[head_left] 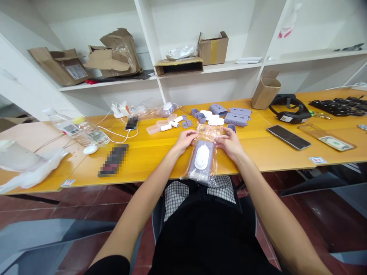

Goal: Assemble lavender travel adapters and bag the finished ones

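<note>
Head view: a plastic bag (202, 164) held between left hand (185, 140) and right hand (230, 143).

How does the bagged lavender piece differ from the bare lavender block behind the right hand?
The bagged lavender piece is wrapped in clear plastic and carries a white oval; the bare lavender block has neither. The bagged piece sits at the near edge of the table, the block further back. Both are lavender and lie flat.
</note>
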`<state>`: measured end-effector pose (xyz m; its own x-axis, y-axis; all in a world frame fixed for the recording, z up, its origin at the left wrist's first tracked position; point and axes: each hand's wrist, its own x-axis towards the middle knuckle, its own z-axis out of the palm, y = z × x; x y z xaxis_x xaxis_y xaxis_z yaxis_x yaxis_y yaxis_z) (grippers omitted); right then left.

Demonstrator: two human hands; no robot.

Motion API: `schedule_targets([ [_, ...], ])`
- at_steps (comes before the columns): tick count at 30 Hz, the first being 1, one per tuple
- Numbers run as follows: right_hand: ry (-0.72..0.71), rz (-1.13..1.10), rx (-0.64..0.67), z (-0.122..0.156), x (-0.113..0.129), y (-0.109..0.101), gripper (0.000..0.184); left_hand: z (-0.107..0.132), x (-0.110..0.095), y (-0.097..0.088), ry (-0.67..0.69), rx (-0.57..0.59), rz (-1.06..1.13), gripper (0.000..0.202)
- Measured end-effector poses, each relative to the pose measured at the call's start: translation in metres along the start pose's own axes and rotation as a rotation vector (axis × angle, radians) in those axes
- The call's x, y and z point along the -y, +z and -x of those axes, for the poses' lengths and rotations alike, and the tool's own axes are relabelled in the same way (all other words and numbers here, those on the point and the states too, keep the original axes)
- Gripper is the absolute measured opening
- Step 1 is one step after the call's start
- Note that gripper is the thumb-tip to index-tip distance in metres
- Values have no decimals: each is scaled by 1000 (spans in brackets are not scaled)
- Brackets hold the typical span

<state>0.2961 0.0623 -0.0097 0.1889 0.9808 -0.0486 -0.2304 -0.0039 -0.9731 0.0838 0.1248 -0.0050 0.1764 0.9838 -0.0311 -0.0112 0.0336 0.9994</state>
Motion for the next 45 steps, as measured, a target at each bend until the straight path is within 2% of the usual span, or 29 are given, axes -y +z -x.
schedule_targets([
  [3,28,-1,-2,-1,2,-1,58,3,-1,-4,27,-53,134,11],
  [6,38,95,108,2,1,2,49,4,-2,-6,6,-67,210,18],
  [9,-37,254,175,5,-4,5,48,6,-2,-8,-29,-35,259,35],
  [11,-81,310,163,5,-9,6,49,7,1,-9,-37,-25,266,51],
  [13,-98,320,142,4,-13,7,54,5,3,-10,-37,-49,260,57],
  [18,-115,313,69,0,-14,5,65,-3,8,-10,-28,-154,241,36],
  [22,-80,291,75,-4,-10,2,53,-3,6,-8,19,-207,212,27],
  [26,-71,254,83,-6,-7,2,29,4,2,-7,46,-116,205,30],
  [31,-53,185,73,-6,-4,3,28,11,0,-6,46,33,237,52],
  [34,-59,181,109,-5,-3,1,27,12,1,-5,17,121,197,51],
  [39,-67,137,123,-2,-2,-1,35,10,0,-4,49,83,205,34],
  [43,-26,29,198,-1,2,-4,48,8,-3,-5,6,69,231,34],
  [45,5,-19,211,-1,3,-6,44,8,-4,-6,-6,62,218,29],
])
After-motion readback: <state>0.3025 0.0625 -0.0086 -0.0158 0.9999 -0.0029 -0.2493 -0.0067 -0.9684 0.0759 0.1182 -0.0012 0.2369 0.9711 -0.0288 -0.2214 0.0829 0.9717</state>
